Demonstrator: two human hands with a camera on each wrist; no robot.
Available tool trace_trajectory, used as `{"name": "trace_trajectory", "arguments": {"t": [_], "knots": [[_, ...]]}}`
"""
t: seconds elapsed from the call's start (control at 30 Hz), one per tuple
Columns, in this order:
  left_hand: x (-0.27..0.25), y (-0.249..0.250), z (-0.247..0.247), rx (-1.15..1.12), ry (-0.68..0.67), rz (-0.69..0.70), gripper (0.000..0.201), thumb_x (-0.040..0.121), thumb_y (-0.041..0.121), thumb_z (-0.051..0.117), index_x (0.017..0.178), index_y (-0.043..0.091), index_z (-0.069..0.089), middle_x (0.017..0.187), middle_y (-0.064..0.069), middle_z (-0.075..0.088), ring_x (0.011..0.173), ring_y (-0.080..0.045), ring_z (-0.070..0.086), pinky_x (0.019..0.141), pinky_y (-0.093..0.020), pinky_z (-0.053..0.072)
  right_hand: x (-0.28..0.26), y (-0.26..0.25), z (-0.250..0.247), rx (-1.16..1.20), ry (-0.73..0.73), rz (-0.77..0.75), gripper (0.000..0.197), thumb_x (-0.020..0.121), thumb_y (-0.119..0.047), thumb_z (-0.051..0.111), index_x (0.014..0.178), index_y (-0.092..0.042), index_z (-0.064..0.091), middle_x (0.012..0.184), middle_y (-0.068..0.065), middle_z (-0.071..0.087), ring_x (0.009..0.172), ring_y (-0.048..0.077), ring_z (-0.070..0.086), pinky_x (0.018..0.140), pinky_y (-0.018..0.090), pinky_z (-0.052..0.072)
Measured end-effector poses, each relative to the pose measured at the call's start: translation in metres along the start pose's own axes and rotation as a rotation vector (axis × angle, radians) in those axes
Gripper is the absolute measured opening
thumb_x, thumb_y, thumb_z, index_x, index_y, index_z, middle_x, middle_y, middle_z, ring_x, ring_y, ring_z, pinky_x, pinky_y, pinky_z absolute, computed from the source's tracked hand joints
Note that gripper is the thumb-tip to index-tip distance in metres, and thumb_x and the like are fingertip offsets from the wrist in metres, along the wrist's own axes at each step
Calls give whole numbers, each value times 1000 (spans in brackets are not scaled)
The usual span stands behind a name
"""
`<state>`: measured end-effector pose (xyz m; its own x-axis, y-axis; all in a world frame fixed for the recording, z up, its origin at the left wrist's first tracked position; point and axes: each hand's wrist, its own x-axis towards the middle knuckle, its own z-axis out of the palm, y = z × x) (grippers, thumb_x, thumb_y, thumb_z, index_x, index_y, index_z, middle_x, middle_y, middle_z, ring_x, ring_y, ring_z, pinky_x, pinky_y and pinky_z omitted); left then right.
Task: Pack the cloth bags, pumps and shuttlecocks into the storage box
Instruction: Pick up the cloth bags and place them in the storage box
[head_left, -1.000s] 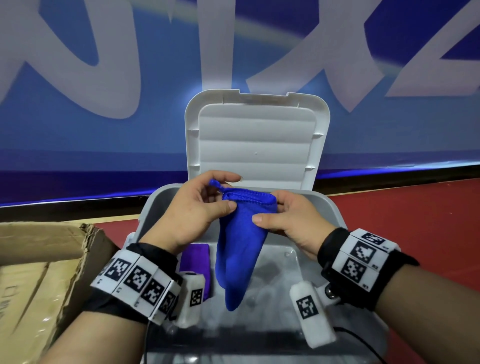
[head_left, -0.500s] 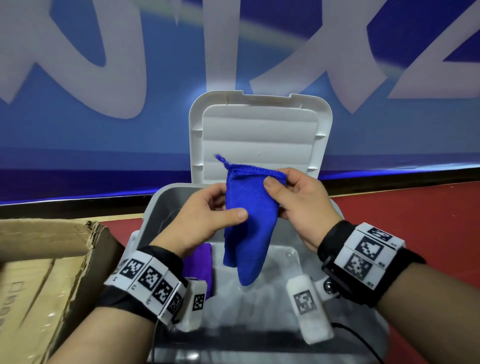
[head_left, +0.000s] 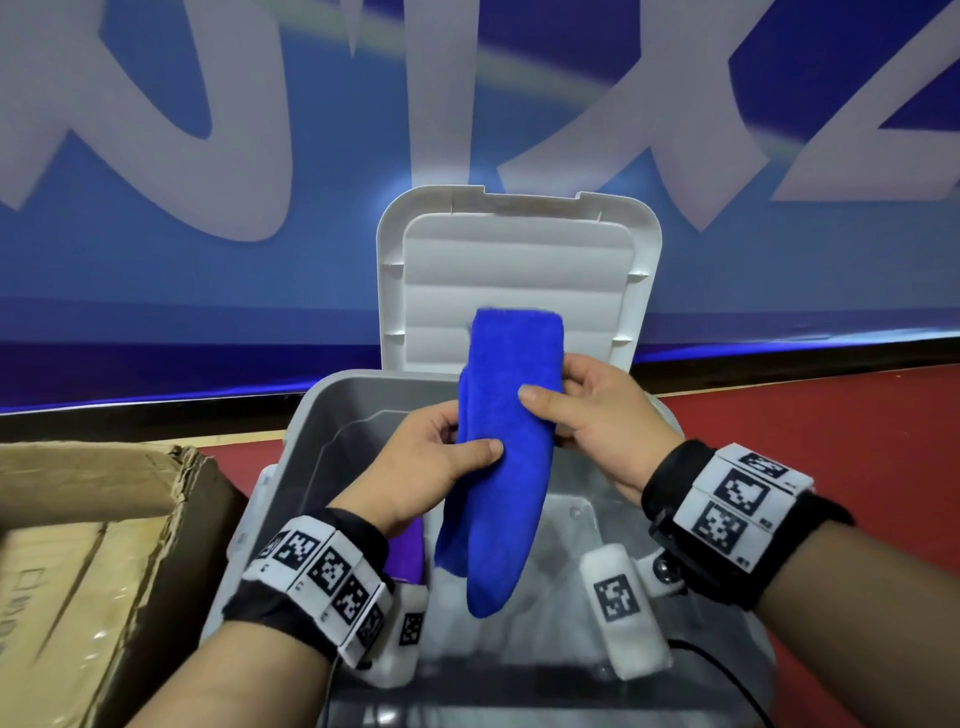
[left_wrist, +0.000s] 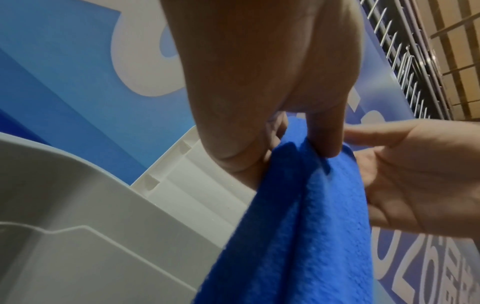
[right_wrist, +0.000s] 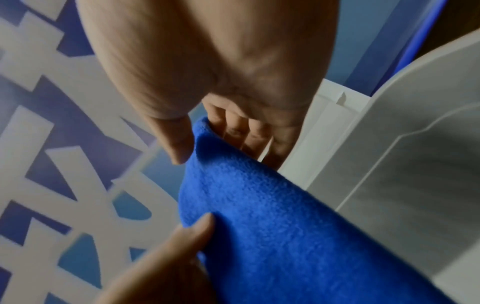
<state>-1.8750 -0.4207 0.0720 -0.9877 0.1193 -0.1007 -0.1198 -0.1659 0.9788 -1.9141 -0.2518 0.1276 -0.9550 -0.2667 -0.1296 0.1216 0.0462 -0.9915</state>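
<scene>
A blue cloth bag (head_left: 501, 457) hangs lengthwise above the open grey storage box (head_left: 322, 415), whose white lid (head_left: 519, 270) stands upright behind it. My left hand (head_left: 431, 462) pinches the bag's left side between thumb and fingers. My right hand (head_left: 592, 410) pinches its right side higher up, thumb in front. The left wrist view shows the bag (left_wrist: 298, 226) pinched under my left hand's fingers (left_wrist: 324, 135). In the right wrist view the bag (right_wrist: 285, 226) runs down from my right thumb and fingers (right_wrist: 182, 144). A purple item (head_left: 408, 551) lies inside the box, partly hidden by my left wrist.
An open cardboard box (head_left: 93, 545) stands to the left of the storage box. Red floor (head_left: 831, 426) lies to the right, and a blue and white banner wall (head_left: 260, 208) rises close behind.
Both hands have raised the blue bag; its top now stands above my right hand against the lid. My right hand's hold has slid down the bag, and the drawstring end is out of sight.
</scene>
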Motion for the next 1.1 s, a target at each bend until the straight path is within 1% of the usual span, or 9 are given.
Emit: {"name": "trace_trajectory", "arguments": {"t": [0.1, 0.23, 0.3, 0.37, 0.47, 0.57, 0.63, 0.8, 1.1], "knots": [[1, 1, 0, -94, -6, -59, 28, 75, 9, 60, 100, 8, 73, 98, -17, 70, 89, -29, 64, 79, -36, 49, 8, 13, -8, -233, 85, 78, 33, 86, -17, 70, 116, -6, 60, 102, 6, 72, 94, 20, 70, 77, 30, 56], [2, 1, 1, -129, 24, -109, 30, 79, 14, 53, 100, 1, 71, 99, -25, 62, 89, -34, 52, 78, -43, 38, 6, 25, -12, -611, 159, 169, 77, 71, -52, 75, 133, -18, 45, 127, 2, 51, 110, 16, 57, 94, 34, 48], [4, 1, 1, -112, 54, -111, 29, 85, 7, 49, 104, -2, 68, 96, -24, 64, 83, -31, 57, 70, -36, 47, -1, 20, -8, -672, 241, 6, 51, 72, -48, 76, 110, -24, 51, 113, -3, 52, 97, 8, 53, 85, 25, 44], [4, 3, 2, -119, 64, -94, 30, 92, -4, 40, 106, -3, 66, 94, -22, 67, 75, -27, 62, 60, -30, 53, -9, 12, -1, -730, 169, -85, 34, 70, -50, 75, 84, -27, 54, 84, -9, 59, 74, 6, 55, 70, 26, 46], [6, 5, 4, -129, 54, -64, 31, 92, -9, 37, 103, 1, 64, 91, -21, 64, 76, -29, 59, 62, -32, 54, -20, 10, 11, -968, -38, -47, 48, 58, -70, 62, 77, -26, 55, 71, -11, 62, 68, 9, 60, 68, 34, 53], [7, 7, 7, -127, 36, -51, 30, 89, -8, 40, 110, -1, 60, 94, -22, 58, 87, -34, 50, 77, -42, 52, -18, 15, 13, -1110, -59, -58, 28, 78, -55, 60, 82, -27, 53, 79, -10, 62, 76, 11, 60, 74, 36, 53], [6, 9, 9, -118, 26, -45, 33, 92, -10, 38, 116, -1, 58, 95, -21, 62, 90, -33, 56, 84, -44, 53, -14, 16, 11, -1130, -19, -78, 18, 85, -44, 55, 81, -27, 52, 81, -10, 62, 77, 13, 60, 76, 36, 52], [5, 9, 12, -64, 20, -10, 39, 90, -16, 36, 113, 5, 60, 82, -8, 68, 74, -20, 64, 76, -37, 53, -13, 15, 9, -1188, -6, -87, 19, 90, -43, 47, 82, -26, 52, 80, -9, 62, 78, 16, 60, 75, 35, 52], [7, 5, 18, -41, 65, 22, 39, 82, -18, 43, 109, 5, 60, 86, -17, 63, 78, -26, 54, 68, -37, 41, -14, 7, 14, -911, -25, -130, 17, 83, -31, 56, 68, -24, 52, 62, -9, 57, 63, 12, 53, 69, 37, 53]]}}
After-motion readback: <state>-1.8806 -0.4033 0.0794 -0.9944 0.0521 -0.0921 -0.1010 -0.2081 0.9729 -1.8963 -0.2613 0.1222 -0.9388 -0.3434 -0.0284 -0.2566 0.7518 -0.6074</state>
